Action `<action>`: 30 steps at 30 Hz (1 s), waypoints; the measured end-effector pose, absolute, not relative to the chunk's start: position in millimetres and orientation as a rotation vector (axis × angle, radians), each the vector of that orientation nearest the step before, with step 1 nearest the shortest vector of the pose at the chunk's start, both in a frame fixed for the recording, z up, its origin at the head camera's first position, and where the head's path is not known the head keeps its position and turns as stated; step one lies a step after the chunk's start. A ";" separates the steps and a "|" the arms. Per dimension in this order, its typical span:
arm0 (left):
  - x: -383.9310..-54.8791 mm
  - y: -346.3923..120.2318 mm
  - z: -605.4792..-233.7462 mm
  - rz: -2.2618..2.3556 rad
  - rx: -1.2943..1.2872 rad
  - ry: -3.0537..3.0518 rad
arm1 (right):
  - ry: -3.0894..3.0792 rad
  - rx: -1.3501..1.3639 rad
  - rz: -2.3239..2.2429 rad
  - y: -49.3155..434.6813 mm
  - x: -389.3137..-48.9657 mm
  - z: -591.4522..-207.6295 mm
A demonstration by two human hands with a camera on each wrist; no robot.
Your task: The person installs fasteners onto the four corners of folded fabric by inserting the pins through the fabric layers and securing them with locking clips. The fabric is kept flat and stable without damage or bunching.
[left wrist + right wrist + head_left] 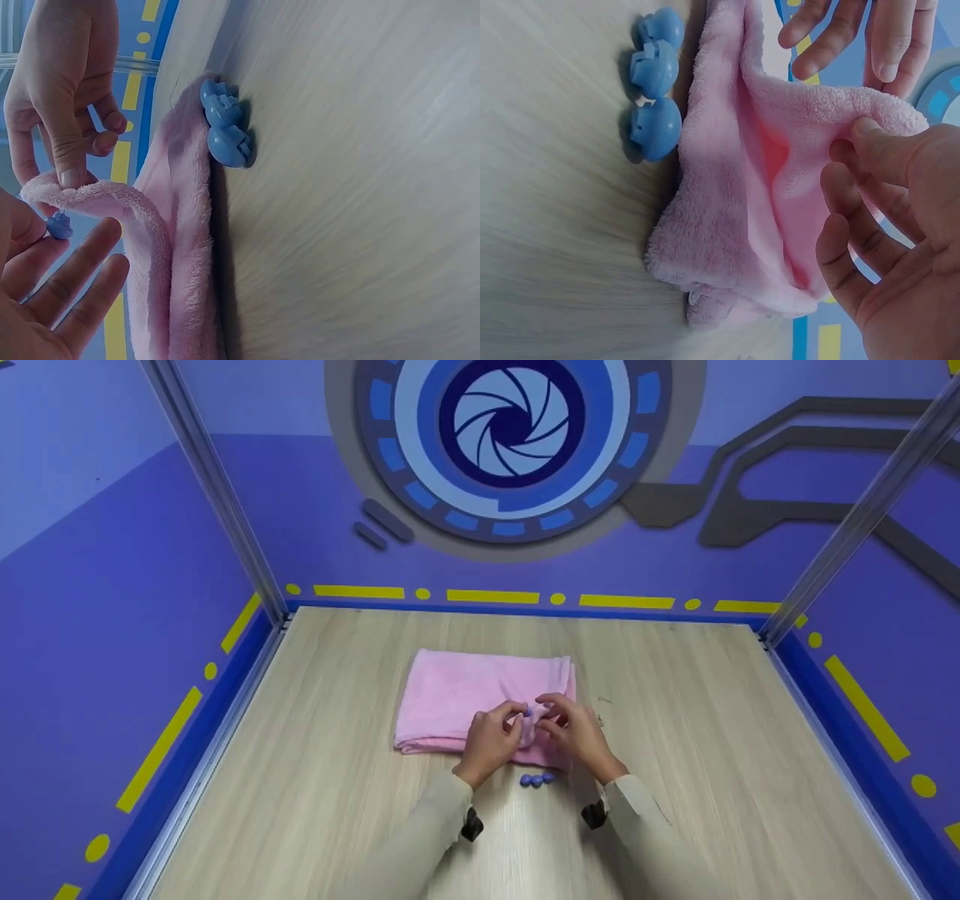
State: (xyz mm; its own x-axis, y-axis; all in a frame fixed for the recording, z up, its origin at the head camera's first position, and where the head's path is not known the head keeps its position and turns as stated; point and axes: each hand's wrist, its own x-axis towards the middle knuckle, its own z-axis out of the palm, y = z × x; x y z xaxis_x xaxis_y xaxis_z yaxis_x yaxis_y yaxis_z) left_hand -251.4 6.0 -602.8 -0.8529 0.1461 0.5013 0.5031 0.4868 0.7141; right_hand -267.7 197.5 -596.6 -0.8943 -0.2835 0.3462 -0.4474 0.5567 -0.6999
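A folded pink plush blanket (465, 690) lies on the table, its near right corner lifted between the two hands. My left hand (491, 741) pinches a small blue round-headed clip (58, 226) between thumb and index finger, close against the raised edge; its other fingers are spread. My right hand (583, 733) grips that raised edge between thumb and fingers, as the right wrist view shows. Below the lifted fold, the layers gape apart. Several more blue clips (537, 780) sit in a row on the table, just in front of the blanket's near edge.
The wood-grain table (330, 712) is bounded by blue-purple panels with yellow markings. Metal posts (225, 502) stand at the back corners. Both forearms, in light sleeves (427, 825), reach in from the near side, with black bands at the wrists.
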 end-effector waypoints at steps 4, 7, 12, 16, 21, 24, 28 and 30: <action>-250.4 6.0 -603.2 -1.312 -0.542 -2.384 | -2.586 0.622 1.247 196.7 -267.6 -596.2; -249.6 6.0 -603.7 -1.307 -0.545 -2.398 | -2.572 0.634 1.241 196.2 -267.2 -596.4; -249.8 6.3 -604.9 -1.293 -0.541 -2.412 | -2.564 0.640 1.260 196.5 -266.7 -597.5; -250.2 6.7 -605.1 -1.285 -0.536 -2.428 | -2.581 0.631 1.242 196.8 -266.6 -597.4; -248.8 5.5 -603.8 -1.281 -0.549 -2.442 | -2.596 0.629 1.184 197.5 -267.4 -596.5; -247.1 4.4 -603.7 -1.259 -0.574 -2.426 | -2.577 0.645 1.176 197.6 -268.4 -595.4; -243.5 3.5 -603.1 -1.250 -0.583 -2.397 | -2.556 0.660 1.169 197.5 -269.8 -593.7; -241.5 3.7 -602.8 -1.252 -0.581 -2.387 | -2.562 0.649 1.165 197.6 -270.2 -593.6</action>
State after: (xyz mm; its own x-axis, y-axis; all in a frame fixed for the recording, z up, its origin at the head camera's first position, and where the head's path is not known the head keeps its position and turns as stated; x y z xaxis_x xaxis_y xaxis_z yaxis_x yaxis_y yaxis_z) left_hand -241.5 3.7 -602.8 -0.8413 0.1816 0.5092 0.5221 0.5172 0.6782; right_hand -270.2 197.6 -593.6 -0.8686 -0.2914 0.4009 -0.4936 0.5803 -0.6478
